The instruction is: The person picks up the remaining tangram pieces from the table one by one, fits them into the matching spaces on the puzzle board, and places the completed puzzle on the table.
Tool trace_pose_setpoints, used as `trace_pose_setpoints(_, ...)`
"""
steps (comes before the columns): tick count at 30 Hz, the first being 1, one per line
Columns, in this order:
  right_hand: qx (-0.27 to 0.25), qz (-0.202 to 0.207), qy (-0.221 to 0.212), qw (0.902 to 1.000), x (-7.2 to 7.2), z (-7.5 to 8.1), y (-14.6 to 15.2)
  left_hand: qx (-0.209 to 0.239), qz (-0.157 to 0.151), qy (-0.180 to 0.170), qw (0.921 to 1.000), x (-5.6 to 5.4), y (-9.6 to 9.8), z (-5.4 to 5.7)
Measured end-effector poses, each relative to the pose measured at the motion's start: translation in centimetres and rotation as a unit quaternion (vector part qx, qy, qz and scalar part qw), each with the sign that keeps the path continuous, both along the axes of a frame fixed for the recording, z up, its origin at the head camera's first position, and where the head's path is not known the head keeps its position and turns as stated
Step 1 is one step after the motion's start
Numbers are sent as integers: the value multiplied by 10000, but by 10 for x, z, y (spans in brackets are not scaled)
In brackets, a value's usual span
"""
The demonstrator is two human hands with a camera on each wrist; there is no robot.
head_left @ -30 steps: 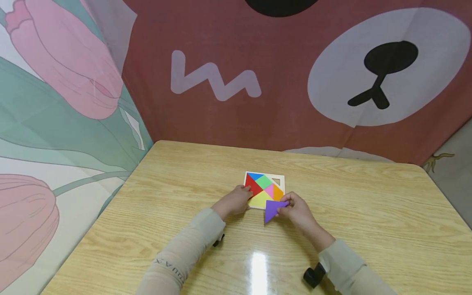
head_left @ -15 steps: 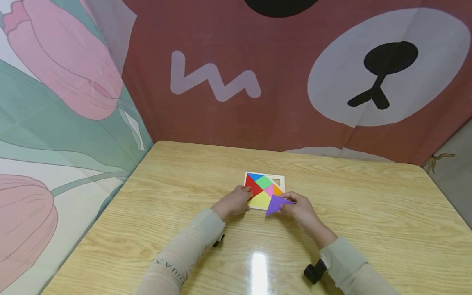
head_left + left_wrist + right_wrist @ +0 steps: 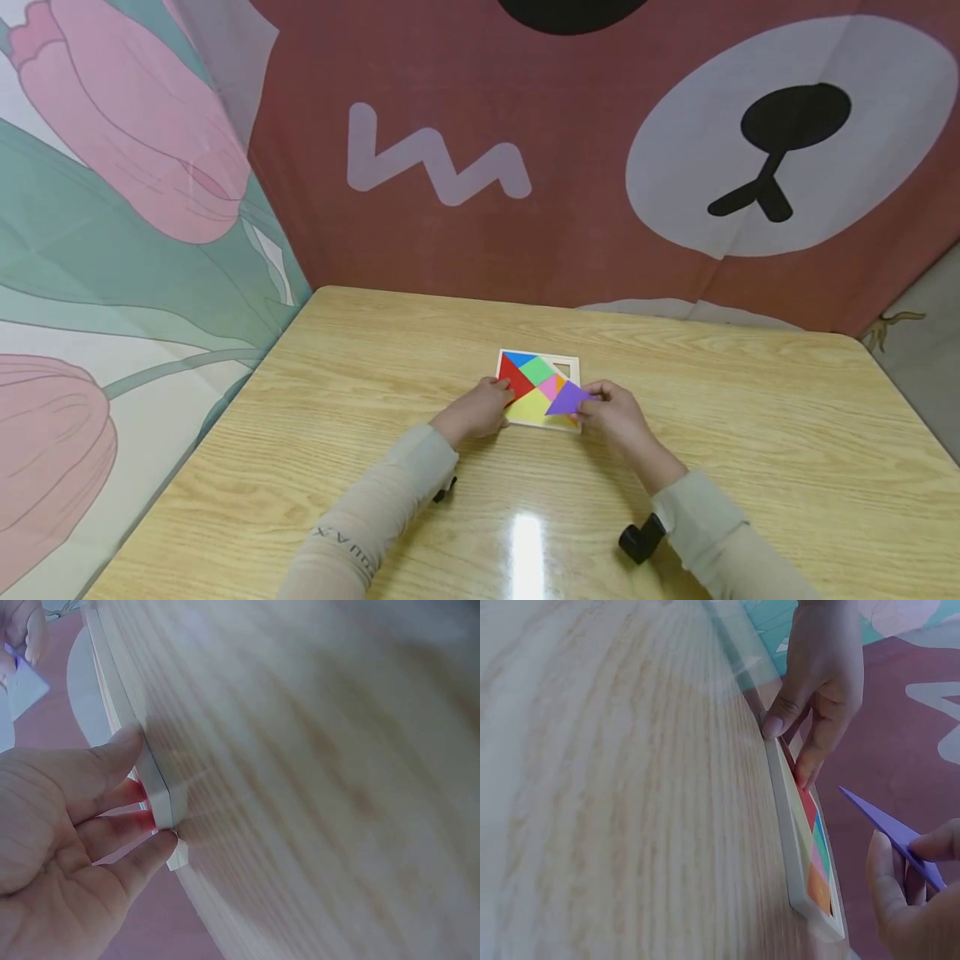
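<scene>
A tangram tray [image 3: 578,368] with a pale wooden rim lies on the table, filled with a red triangle [image 3: 513,373], a yellow triangle [image 3: 528,408] and smaller blue, green, pink and orange pieces. My left hand [image 3: 480,407] holds its near left corner, thumb against the side wall and fingers over the red piece, as the left wrist view shows. A purple triangle [image 3: 567,400] is pinched by its right corner between the thumb and fingers of my right hand [image 3: 617,412]. It is raised over the tray's right side, overlapping the orange piece in the head view.
The wood-grain table [image 3: 390,350] extends around the tray on all sides. Behind it hangs a printed cloth [image 3: 450,250] with a bear pattern, and a flower-patterned cloth [image 3: 135,250] is on the left. A black wrist device [image 3: 641,540] sits under my right sleeve.
My right hand has moved the purple triangle up and right, from the tray's near edge to over its right side, turning it on the way. The left hand and tray have stayed put.
</scene>
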State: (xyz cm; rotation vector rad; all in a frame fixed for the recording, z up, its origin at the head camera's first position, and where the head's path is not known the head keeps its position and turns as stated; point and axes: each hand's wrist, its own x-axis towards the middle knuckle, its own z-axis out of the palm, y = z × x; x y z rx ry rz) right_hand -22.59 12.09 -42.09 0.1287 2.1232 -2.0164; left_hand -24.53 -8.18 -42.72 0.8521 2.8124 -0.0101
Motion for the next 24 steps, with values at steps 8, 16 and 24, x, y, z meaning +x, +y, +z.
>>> trace_pose_setpoints(8,-222,-76,-225,9995,-5,4,1,43,87,-90,9999,0,0,0)
trace_pose_setpoints(16,-610,-239,-309,9974,-10,5,-1,-6,-3,-60,10000,-1,0,1)
trace_pose_setpoints(24,-837,-335,-378,9952,-12,4,-1,-31,98,-143,9998,1,0,3)
